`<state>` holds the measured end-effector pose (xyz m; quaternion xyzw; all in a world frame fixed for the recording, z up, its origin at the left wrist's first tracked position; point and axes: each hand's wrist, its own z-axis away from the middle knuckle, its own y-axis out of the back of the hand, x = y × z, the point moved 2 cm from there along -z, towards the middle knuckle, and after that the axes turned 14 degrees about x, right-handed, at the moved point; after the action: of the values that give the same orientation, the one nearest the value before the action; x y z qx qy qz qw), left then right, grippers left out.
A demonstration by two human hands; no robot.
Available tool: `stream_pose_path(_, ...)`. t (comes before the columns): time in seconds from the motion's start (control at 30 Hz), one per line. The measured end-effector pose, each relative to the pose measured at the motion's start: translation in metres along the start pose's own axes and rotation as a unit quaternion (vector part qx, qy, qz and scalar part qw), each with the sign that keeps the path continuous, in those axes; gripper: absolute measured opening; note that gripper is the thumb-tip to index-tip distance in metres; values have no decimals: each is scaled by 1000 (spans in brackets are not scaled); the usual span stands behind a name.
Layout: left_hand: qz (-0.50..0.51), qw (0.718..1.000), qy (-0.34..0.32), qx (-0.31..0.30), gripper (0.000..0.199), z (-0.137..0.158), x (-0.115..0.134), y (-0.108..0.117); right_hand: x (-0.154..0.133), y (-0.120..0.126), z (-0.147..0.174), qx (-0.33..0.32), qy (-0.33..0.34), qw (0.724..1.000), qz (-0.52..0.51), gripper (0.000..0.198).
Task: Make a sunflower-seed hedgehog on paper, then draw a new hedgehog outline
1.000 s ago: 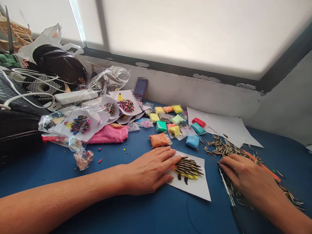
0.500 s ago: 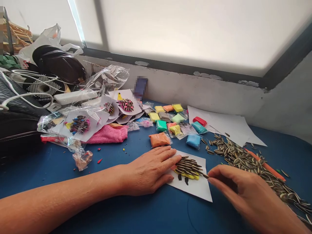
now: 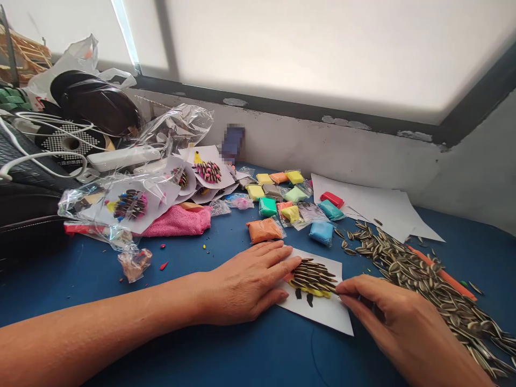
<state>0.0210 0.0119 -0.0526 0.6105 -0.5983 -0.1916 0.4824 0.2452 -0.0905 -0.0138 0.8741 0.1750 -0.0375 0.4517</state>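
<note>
my left hand (image 3: 244, 284) lies palm down with its fingers spread a little, clasping nothing; the fingertips rest on the left part of a small white paper card (image 3: 330, 316) on the blue tabletop (image 3: 250, 357). the forefinger reaches the left end of a hedgehog-like figure (image 3: 312, 273) on that card, made of rows of dark striped sunflower seeds over a bright yellow clay-like body (image 3: 321, 293), with two small black pieces (image 3: 309, 300) below it. my right hand (image 3: 401, 320), well apart from the left, comes in over the card's right edge, thumb and forefinger pinched on a dark slender seed (image 3: 334, 289) at the figure's right end; the fingertips hide most of it.

to the right of the card spreads a loose heap of black-and-cream striped sunflower seeds (image 3: 403, 263), with a long flat orange strip (image 3: 455, 282) lying along it. just beyond the card are an orange plastic-wrapped clay packet (image 3: 265, 230) and a sky-blue plastic-wrapped packet (image 3: 321, 233). farther beyond it, toward the right, are plain white paper sheets (image 3: 387, 207). well to the left of the card lies a bright pink fluffy cloth (image 3: 179, 221).
</note>
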Motion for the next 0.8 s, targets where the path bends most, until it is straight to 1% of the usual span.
stream_pose_path(0.17, -2, 1000, -2, -1, 54, 0, 0, 0, 3, -3, 5, 0, 5, 1000, 15, 17)
stream_pose_path(0.3, -1, 1000, -1, 0, 54, 0, 0, 0, 6, -8, 8, -25, 18, 999, 42, 24)
stream_pose_path(0.43, 2, 1000, -2, 0, 54, 0, 0, -1, 3, -11, 9, -25, 49, 996, 70, 32)
stream_pose_path(0.67, 21, 1000, 8, 5, 52, 0, 0, 1, -6, -10, 7, -12, 111, 988, 111, 36)
stream_pose_path(0.8, 21, 1000, 9, -1, 52, 0, 0, 1, -6, -11, 8, -19, 106, 986, 125, 36)
